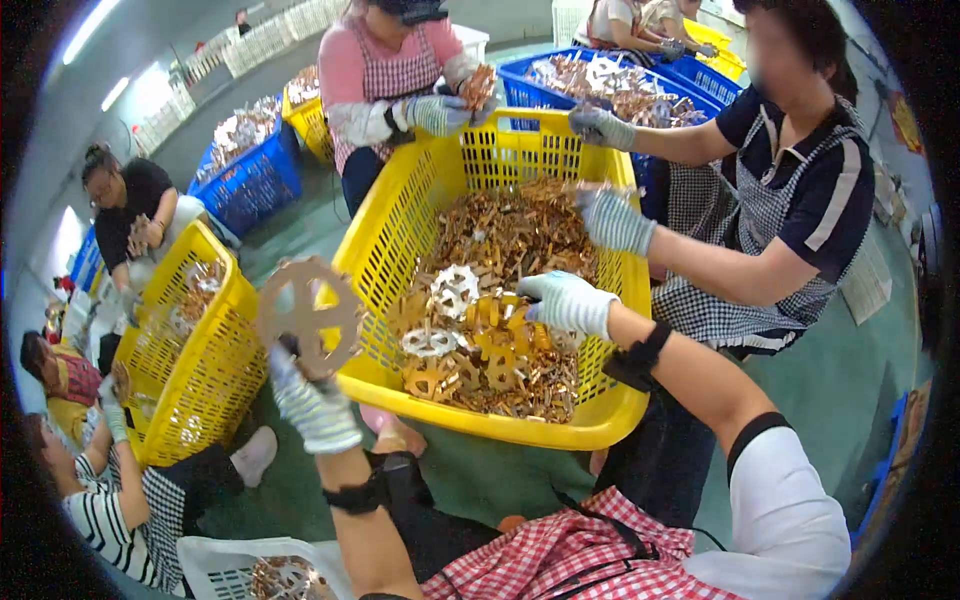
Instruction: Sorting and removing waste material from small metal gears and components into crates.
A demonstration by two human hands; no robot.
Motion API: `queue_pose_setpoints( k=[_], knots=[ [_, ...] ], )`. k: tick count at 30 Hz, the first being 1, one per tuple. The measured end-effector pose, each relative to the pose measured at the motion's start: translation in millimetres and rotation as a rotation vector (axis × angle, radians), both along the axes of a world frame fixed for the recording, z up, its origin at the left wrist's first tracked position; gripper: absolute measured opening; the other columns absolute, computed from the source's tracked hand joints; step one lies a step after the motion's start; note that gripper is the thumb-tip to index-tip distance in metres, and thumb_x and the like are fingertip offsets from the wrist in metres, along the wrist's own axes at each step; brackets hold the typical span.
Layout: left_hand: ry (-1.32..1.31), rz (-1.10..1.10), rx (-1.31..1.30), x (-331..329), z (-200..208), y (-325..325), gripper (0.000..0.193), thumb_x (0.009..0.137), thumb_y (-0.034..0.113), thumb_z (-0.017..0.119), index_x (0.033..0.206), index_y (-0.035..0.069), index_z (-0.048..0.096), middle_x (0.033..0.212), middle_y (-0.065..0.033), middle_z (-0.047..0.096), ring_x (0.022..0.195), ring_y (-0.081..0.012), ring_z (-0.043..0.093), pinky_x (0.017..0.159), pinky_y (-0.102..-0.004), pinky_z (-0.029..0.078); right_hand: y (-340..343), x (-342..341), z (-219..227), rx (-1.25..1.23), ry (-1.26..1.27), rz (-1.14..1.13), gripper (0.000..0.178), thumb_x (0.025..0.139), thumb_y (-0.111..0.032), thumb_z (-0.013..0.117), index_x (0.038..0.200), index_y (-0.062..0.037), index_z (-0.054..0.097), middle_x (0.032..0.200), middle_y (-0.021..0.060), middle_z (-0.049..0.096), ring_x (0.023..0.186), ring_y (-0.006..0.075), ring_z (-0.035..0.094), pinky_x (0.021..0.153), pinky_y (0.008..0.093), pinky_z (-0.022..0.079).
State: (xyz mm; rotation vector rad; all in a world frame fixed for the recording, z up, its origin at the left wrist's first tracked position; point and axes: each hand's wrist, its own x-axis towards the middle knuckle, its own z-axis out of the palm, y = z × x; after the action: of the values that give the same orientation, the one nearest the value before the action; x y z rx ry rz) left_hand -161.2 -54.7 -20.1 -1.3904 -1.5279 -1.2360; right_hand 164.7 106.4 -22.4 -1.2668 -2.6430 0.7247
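My left hand (315,408), in a striped glove, grips a flat brown gear-shaped piece (268,318) with cut-out openings. It is held up beside the left wall of a large yellow basket (500,428). Over the pile of small copper-coloured pieces (510,235) in that basket is my right hand (572,303), its gloved fingers curled close together. What they hold, if anything, is hidden. Below and left of it lie a white toothed ring (455,288), a second white ring (432,343) and several orange-gold round pieces (500,370).
A co-worker's gloved hand (615,220) reaches into the basket from the right. Another person (390,100) holds pieces at its far end. To the left stands another yellow basket (215,370) with people around it. A white crate (205,560) with pieces sits at lower left; blue baskets (255,195) stand behind.
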Motion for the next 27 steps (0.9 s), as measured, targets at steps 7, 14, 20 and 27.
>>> queue_pose_setpoints(
  k=[7, 14, 20, 27],
  knots=[
    [-1.032, -0.194, 0.268, -72.8, 44.3, -205.6, 0.044, 0.092, 0.032, 0.049, 0.118, -0.002, 0.050, 0.115, -0.0103, 0.055, 0.101, -0.0187, 0.055, 0.084, -0.0311, 0.047, 20.2, 60.3, -39.3, -0.129, 0.690, -0.196, 0.037, 0.078, -0.011, 0.065, 0.112, 0.0030, 0.055, 0.103, 0.0156, 0.064, 0.094, 0.0186, 0.059, 0.083, 0.0308, 0.046],
    [-1.094, -0.133, 0.123, 23.5, 91.7, -202.8, 0.043, 0.095, 0.031, 0.043, 0.130, 0.006, 0.039, 0.128, -0.0112, 0.045, 0.118, -0.0217, 0.040, 0.103, -0.0337, 0.025, -13.3, 53.5, 21.6, -0.542, 0.671, -0.195, 0.025, 0.084, -0.014, 0.062, 0.105, -0.0019, 0.057, 0.078, -0.0011, 0.057, 0.063, 0.0054, 0.052, 0.054, 0.0213, 0.046],
    [-0.828, -0.220, -0.189, 5.1, 40.7, -194.6, 0.030, 0.094, 0.024, 0.047, 0.114, 0.002, 0.050, 0.110, -0.0101, 0.054, 0.100, -0.0182, 0.049, 0.090, -0.0297, 0.037, -36.7, 49.0, 44.4, -0.703, 0.787, -0.109, 0.027, 0.082, -0.019, 0.063, 0.103, -0.0026, 0.058, 0.079, -0.0018, 0.057, 0.057, 0.0043, 0.051, 0.049, 0.0192, 0.045],
    [-0.565, -0.369, -0.587, 83.3, 47.2, -84.2, 0.026, 0.090, 0.015, 0.052, 0.111, 0.000, 0.055, 0.098, -0.0076, 0.058, 0.089, -0.0158, 0.054, 0.083, -0.0271, 0.044, -59.1, 37.6, 39.8, -0.743, 0.821, -0.020, 0.024, 0.082, -0.020, 0.064, 0.099, -0.0038, 0.061, 0.079, -0.0046, 0.059, 0.066, 0.0034, 0.053, 0.054, 0.0192, 0.045]
  ],
)
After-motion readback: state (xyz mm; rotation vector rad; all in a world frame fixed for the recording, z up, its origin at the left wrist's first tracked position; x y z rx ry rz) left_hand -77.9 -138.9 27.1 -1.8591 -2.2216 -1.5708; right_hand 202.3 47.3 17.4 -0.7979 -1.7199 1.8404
